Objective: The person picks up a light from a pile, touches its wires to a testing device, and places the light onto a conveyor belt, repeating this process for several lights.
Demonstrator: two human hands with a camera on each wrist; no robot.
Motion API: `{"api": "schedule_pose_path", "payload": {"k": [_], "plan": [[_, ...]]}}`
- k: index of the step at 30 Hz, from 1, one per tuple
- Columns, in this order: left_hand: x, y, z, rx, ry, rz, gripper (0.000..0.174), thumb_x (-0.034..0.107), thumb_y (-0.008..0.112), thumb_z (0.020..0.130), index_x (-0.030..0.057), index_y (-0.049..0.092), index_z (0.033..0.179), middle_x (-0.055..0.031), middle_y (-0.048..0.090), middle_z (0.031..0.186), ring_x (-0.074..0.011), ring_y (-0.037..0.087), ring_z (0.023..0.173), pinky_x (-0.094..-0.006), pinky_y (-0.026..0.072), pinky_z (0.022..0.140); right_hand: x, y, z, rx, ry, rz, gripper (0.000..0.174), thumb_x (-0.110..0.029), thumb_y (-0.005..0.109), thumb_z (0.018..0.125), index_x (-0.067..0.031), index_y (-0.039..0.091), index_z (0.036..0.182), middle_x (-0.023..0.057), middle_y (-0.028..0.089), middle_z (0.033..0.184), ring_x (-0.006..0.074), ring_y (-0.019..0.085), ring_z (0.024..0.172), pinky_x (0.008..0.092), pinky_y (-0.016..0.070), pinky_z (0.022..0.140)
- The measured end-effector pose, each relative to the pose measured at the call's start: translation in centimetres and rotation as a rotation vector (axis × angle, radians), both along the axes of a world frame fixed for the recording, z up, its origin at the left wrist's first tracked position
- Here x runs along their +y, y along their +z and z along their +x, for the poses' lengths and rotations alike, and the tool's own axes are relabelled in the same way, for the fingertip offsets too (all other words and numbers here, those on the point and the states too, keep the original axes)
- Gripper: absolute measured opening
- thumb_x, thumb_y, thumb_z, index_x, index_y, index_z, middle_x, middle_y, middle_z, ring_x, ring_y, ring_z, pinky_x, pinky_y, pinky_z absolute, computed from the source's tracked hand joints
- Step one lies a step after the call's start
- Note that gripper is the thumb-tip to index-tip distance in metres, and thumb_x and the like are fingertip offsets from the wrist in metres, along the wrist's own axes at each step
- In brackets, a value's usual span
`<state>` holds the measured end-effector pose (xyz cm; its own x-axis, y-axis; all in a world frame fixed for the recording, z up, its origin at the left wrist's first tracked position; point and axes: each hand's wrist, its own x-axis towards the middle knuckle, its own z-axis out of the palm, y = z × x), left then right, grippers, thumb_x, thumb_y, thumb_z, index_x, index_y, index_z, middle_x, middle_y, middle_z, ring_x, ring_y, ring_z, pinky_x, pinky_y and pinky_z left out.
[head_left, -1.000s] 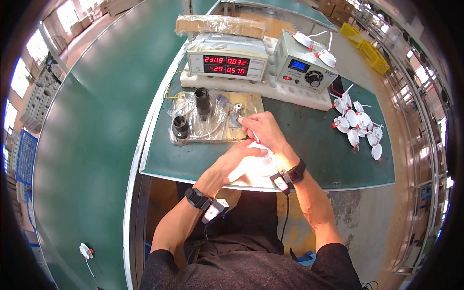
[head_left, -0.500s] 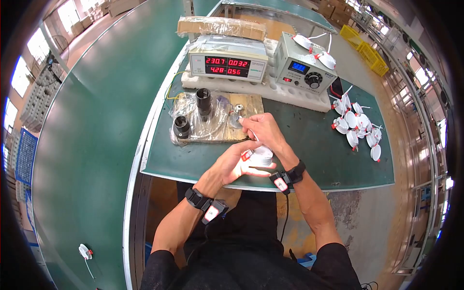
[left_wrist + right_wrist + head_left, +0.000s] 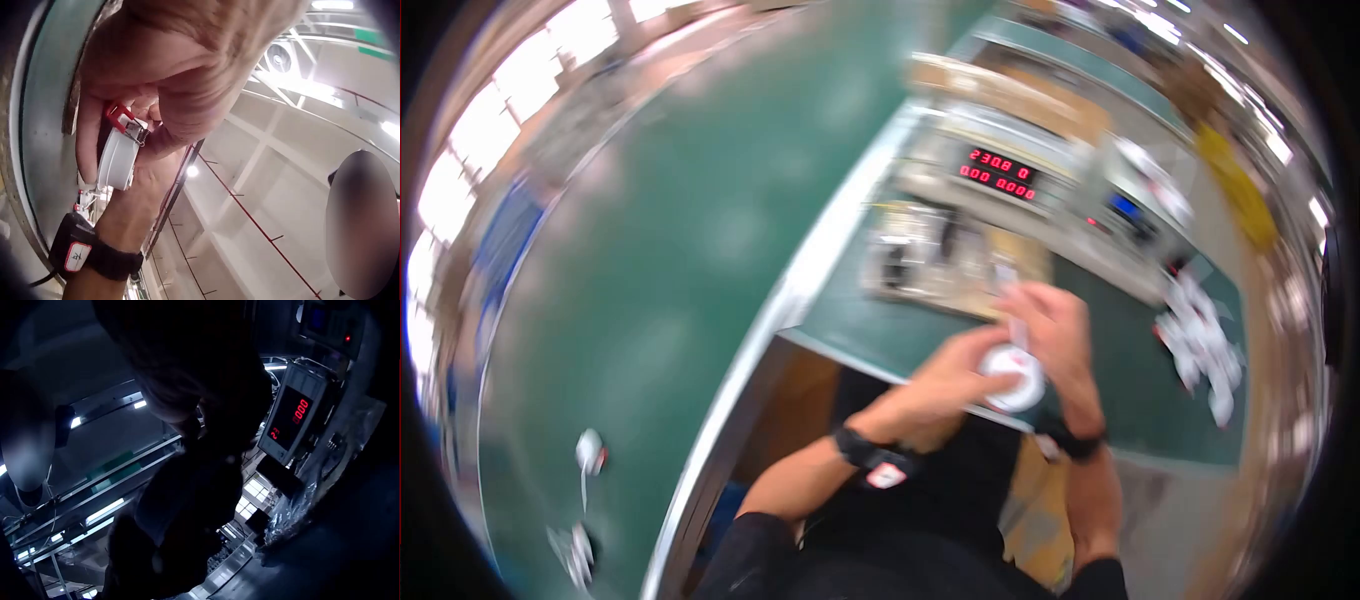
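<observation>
In the head view my left hand (image 3: 945,385) holds a small white round downlight (image 3: 1018,388), with the thumb lying over its face. Its white cord (image 3: 1018,332) runs up to my right hand (image 3: 1055,330), whose bent fingers pinch it near the front edge of the wooden test board (image 3: 970,300). The left wrist view shows the lamp's white rim (image 3: 117,159) side-on between thumb and fingers, with a red spring clip (image 3: 122,119) at its top. Deep shadow covers the right hand in its own wrist view.
Beyond the board stands a power meter (image 3: 1000,172) with red digits, beside a regulator box (image 3: 1135,205). A pile of white downlights (image 3: 1203,345) lies at the right. Two more lamps, one a downlight (image 3: 590,452), lie on the long green table (image 3: 700,300) at left.
The downlight glowed a second ago and is dark now. The meter's lower figures have dropped to zero. The head view has swung left, and the right hand has drawn back a little from the board's contact.
</observation>
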<state>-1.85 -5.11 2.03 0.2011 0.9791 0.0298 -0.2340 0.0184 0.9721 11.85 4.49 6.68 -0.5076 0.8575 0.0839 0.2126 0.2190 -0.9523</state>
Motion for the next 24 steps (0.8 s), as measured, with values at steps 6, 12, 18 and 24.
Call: {"api": "schedule_pose_path", "payload": {"k": [6,12,18,24], "plan": [[-11.5,3.7,-11.1,-0.166,0.490,-0.155,0.041,0.005,0.061,0.096,-0.0029,0.053,0.135,-0.0128,0.068,0.124,-0.0174,0.066,0.109,-0.0310,0.0535,0.096,-0.9,-0.1,0.7,0.138,0.066,-0.036,0.026,-0.024,0.058,0.103,0.0010,0.068,0.103,0.0041,0.064,0.071,0.0058,0.051,0.055,0.0202,0.0372,0.047],[-32.3,-6.5,-24.0,0.664,1.635,-0.337,0.042,0.017,0.064,0.094,-0.0034,0.057,0.129,-0.0147,0.070,0.115,-0.0219,0.069,0.100,-0.0348,0.0552,0.082,0.0,-1.2,6.2,-0.025,0.015,-0.021,0.026,-0.024,0.058,0.103,-0.0006,0.068,0.101,0.0020,0.061,0.069,0.0054,0.050,0.053,0.0197,0.0359,0.047],[-39.8,-8.2,-21.0,1.178,1.789,-0.782,0.059,0.028,0.065,0.090,-0.0053,0.051,0.136,-0.0304,0.038,0.151,-0.0480,0.029,0.142,-0.0545,0.0259,0.117,0.3,0.3,10.8,-0.151,-0.212,0.029,0.030,-0.027,0.058,0.104,0.0001,0.070,0.105,0.0033,0.063,0.075,0.0085,0.052,0.061,0.0227,0.0395,0.053],[-40.6,-5.1,-21.0,1.162,1.799,-0.625,0.057,0.026,0.069,0.087,-0.0029,0.054,0.134,-0.0276,0.047,0.144,-0.0423,0.044,0.135,-0.0482,0.0375,0.111,-2.0,1.0,9.8,-0.291,-0.230,0.049,0.030,-0.026,0.058,0.104,0.0018,0.071,0.108,0.0034,0.065,0.078,0.0097,0.053,0.065,0.0238,0.0417,0.056]]}}
